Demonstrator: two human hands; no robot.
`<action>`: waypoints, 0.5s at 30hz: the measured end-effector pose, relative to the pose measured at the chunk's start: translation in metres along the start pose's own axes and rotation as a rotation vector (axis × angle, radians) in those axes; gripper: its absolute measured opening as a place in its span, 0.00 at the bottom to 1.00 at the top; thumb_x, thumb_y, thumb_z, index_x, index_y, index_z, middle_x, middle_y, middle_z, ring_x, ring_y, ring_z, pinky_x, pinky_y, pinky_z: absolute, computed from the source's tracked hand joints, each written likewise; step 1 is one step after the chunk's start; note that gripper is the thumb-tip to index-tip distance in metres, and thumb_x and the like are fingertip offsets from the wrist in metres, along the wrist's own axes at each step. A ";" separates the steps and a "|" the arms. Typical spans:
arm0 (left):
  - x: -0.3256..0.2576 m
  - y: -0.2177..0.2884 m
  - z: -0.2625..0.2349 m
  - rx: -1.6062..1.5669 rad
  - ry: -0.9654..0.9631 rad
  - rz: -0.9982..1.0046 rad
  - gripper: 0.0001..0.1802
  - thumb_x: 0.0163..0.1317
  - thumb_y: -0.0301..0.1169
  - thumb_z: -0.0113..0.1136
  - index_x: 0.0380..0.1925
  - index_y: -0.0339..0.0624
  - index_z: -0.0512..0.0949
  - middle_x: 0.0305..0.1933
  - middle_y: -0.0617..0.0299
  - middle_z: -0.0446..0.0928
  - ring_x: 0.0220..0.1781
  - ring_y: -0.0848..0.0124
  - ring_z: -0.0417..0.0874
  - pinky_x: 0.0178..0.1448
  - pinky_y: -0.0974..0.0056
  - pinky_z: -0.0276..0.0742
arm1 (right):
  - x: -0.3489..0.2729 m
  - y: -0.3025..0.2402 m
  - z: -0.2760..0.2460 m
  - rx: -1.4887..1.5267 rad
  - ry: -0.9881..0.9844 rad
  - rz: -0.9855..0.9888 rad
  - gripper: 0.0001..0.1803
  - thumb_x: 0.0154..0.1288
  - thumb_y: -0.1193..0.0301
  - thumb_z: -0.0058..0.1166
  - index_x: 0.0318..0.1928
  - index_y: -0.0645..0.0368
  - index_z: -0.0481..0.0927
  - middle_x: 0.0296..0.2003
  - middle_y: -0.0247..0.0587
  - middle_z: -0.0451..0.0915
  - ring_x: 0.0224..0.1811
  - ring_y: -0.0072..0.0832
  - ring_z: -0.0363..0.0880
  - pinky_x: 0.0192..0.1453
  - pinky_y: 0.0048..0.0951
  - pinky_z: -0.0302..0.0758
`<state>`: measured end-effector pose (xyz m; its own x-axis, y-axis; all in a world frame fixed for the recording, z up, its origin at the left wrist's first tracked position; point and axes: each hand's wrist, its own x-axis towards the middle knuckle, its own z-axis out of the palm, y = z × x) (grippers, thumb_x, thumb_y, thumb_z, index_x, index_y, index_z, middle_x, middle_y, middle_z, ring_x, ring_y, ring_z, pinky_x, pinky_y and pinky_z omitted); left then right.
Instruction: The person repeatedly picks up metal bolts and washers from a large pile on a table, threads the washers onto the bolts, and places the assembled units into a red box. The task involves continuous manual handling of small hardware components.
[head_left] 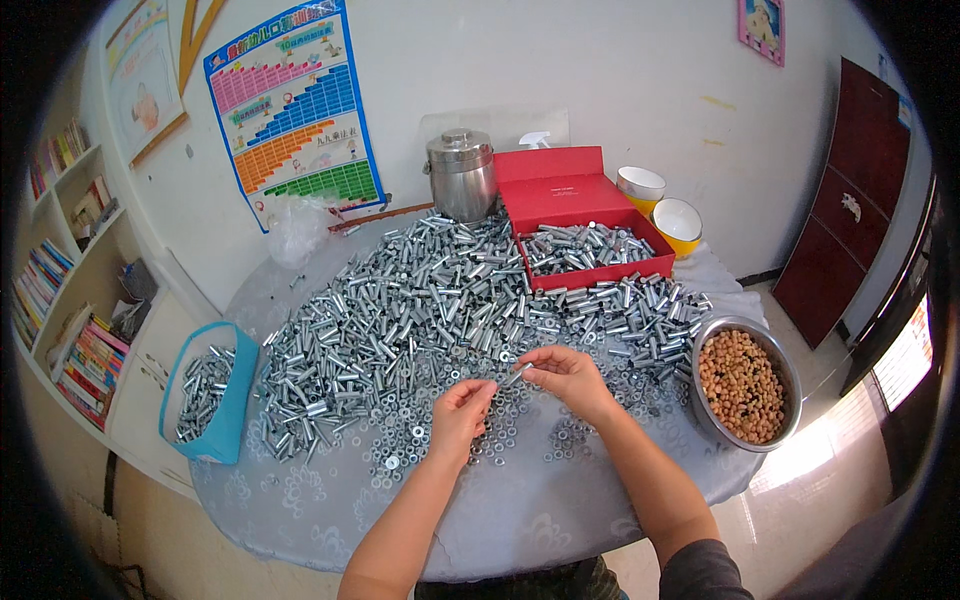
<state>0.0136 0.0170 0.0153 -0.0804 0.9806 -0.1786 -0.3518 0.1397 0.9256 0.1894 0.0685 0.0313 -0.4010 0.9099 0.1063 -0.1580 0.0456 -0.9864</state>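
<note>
A large heap of shiny metal sleeves (430,300) covers the middle of a round table (300,500) with a pale patterned cloth. Several small metal washers (420,435) lie scattered on the near side of the heap. My right hand (570,378) pinches one metal sleeve (516,376) by its end above the washers. My left hand (462,412) hovers close beside it, fingertips pinched together; whether they hold a small part is too small to tell. Both forearms come in from the lower edge.
A red box (575,215) with sleeves and an upright lid stands at the back. A steel bowl of tan nuts (745,385) sits at the right edge, a blue basket (210,395) of sleeves at the left. Behind are a steel canister (462,175), two bowls (660,205) and a plastic bag (297,228).
</note>
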 end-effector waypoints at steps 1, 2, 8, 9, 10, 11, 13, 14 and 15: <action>0.000 0.000 0.000 0.012 0.012 -0.010 0.07 0.57 0.32 0.60 0.31 0.41 0.77 0.19 0.75 0.65 0.15 0.87 0.57 0.17 0.79 0.50 | -0.001 -0.001 0.001 0.011 0.008 -0.006 0.11 0.58 0.76 0.56 0.42 0.63 0.77 0.37 0.32 0.79 0.38 0.16 0.75 0.44 0.18 0.71; 0.001 0.001 0.001 0.023 0.024 -0.020 0.07 0.57 0.32 0.60 0.31 0.40 0.77 0.19 0.75 0.64 0.15 0.87 0.57 0.18 0.78 0.50 | -0.001 -0.001 0.002 0.022 0.016 -0.013 0.11 0.57 0.75 0.56 0.42 0.63 0.77 0.36 0.32 0.79 0.37 0.16 0.74 0.43 0.18 0.71; 0.002 0.001 0.001 0.068 0.042 0.000 0.08 0.58 0.33 0.58 0.31 0.40 0.76 0.17 0.76 0.60 0.15 0.87 0.54 0.17 0.77 0.48 | 0.002 0.007 -0.001 0.024 0.026 -0.060 0.11 0.57 0.76 0.56 0.41 0.64 0.77 0.37 0.33 0.78 0.39 0.17 0.75 0.44 0.18 0.71; 0.002 0.001 0.002 0.078 0.043 0.005 0.08 0.59 0.34 0.57 0.31 0.40 0.76 0.16 0.76 0.59 0.15 0.87 0.53 0.17 0.77 0.47 | 0.002 0.007 0.000 0.034 0.025 -0.056 0.11 0.57 0.76 0.56 0.41 0.64 0.77 0.37 0.33 0.78 0.39 0.17 0.75 0.44 0.18 0.71; 0.002 0.001 0.001 0.071 0.029 0.000 0.09 0.59 0.34 0.57 0.31 0.40 0.76 0.16 0.76 0.58 0.14 0.87 0.53 0.17 0.77 0.47 | 0.002 0.006 0.001 0.046 0.024 -0.053 0.11 0.57 0.77 0.57 0.41 0.64 0.76 0.37 0.34 0.78 0.39 0.17 0.75 0.44 0.18 0.71; 0.002 0.001 0.000 0.065 0.013 -0.005 0.09 0.59 0.35 0.57 0.31 0.40 0.76 0.15 0.77 0.58 0.14 0.87 0.53 0.17 0.77 0.47 | 0.002 0.006 0.002 0.057 0.024 -0.050 0.10 0.57 0.77 0.57 0.41 0.64 0.76 0.37 0.34 0.78 0.40 0.17 0.75 0.44 0.18 0.72; 0.003 0.000 -0.001 0.053 -0.008 -0.014 0.09 0.59 0.35 0.57 0.30 0.40 0.76 0.16 0.77 0.58 0.14 0.87 0.52 0.16 0.77 0.47 | 0.001 0.002 0.004 0.048 0.032 -0.031 0.10 0.56 0.77 0.57 0.41 0.64 0.76 0.38 0.34 0.78 0.39 0.17 0.75 0.44 0.18 0.72; 0.003 -0.001 -0.002 0.047 -0.013 -0.018 0.09 0.59 0.35 0.57 0.30 0.40 0.77 0.17 0.77 0.59 0.14 0.88 0.53 0.16 0.78 0.47 | 0.000 0.001 0.004 0.043 0.036 -0.021 0.10 0.56 0.78 0.57 0.41 0.64 0.76 0.38 0.34 0.79 0.39 0.17 0.75 0.44 0.18 0.72; 0.004 -0.002 -0.003 0.041 -0.019 -0.022 0.09 0.59 0.35 0.57 0.30 0.41 0.77 0.17 0.78 0.59 0.15 0.88 0.53 0.16 0.78 0.47 | 0.000 0.001 0.004 0.045 0.033 -0.028 0.10 0.56 0.78 0.57 0.41 0.64 0.76 0.38 0.34 0.79 0.39 0.17 0.75 0.44 0.18 0.72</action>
<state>0.0111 0.0202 0.0118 -0.0557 0.9796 -0.1929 -0.3143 0.1661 0.9347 0.1857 0.0674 0.0304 -0.3661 0.9216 0.1290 -0.2095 0.0534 -0.9764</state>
